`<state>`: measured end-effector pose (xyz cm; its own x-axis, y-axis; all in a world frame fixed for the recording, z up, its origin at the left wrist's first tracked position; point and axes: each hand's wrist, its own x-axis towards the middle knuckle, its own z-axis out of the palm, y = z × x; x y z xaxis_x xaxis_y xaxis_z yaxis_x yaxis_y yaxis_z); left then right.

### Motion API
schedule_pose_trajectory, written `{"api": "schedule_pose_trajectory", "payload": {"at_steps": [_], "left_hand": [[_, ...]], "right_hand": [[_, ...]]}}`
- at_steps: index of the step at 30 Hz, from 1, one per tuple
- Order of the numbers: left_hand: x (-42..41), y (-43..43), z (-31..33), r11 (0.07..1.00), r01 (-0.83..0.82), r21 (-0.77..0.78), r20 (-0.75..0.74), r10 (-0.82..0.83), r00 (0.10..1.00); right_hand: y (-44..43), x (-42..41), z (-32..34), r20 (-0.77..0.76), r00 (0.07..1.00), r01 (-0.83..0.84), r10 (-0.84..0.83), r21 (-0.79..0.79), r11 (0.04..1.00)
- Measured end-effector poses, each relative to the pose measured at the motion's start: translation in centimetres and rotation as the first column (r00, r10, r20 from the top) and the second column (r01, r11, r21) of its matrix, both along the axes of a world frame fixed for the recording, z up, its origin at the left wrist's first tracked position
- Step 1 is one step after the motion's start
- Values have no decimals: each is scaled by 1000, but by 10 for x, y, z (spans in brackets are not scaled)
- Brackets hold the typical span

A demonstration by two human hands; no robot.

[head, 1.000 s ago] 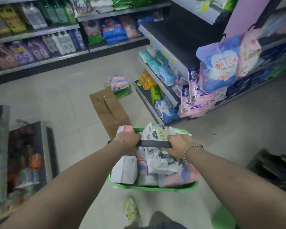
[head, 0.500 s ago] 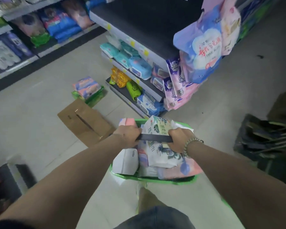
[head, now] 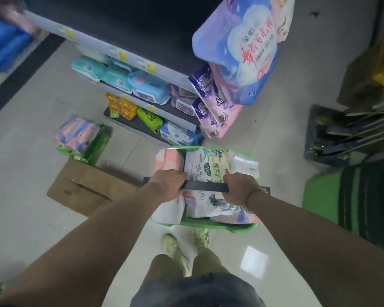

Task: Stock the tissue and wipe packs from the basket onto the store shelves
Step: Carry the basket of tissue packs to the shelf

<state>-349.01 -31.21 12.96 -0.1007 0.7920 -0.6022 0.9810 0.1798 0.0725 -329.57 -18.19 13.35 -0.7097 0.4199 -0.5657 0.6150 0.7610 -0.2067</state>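
One cardboard box [head: 91,191], perhaps flattened, left of basket [head: 231,228], near shelves [head: 142,63].

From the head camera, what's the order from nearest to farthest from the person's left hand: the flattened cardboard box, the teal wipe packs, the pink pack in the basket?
1. pink pack, in the basket just beyond the left hand.
2. cardboard box, lying flat to the left.
3. teal wipe packs, on the shelf ahead and left.
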Motion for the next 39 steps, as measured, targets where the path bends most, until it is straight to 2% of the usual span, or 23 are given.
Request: {"api": "schedule_pose_trajectory", "payload": {"at_steps": [9, 15, 22, 26, 39], "left_hand": [[-35, 53, -2, 949, 314, 30, 63, -315, 947], [-38, 81, -2, 853, 521, 38, 113, -521, 846], [-16, 109, -2, 678, 730, 79, 86, -735, 673], [5, 122, -2, 603, 795, 61, 80, -797, 599], [74, 142, 5, 451, 892, 6, 74, -890, 449]], "right_hand": [[-6, -5, 2, 72, 953, 298, -295, -29, 954], [-31, 4, 7, 115, 854, 511, -507, -4, 860], [-59, 26, 9, 97, 688, 720, -719, 34, 693], [-72, 40, 8, 95, 612, 786, -785, 34, 617], [-101, 84, 8, 88, 398, 914, -913, 47, 403]]}}
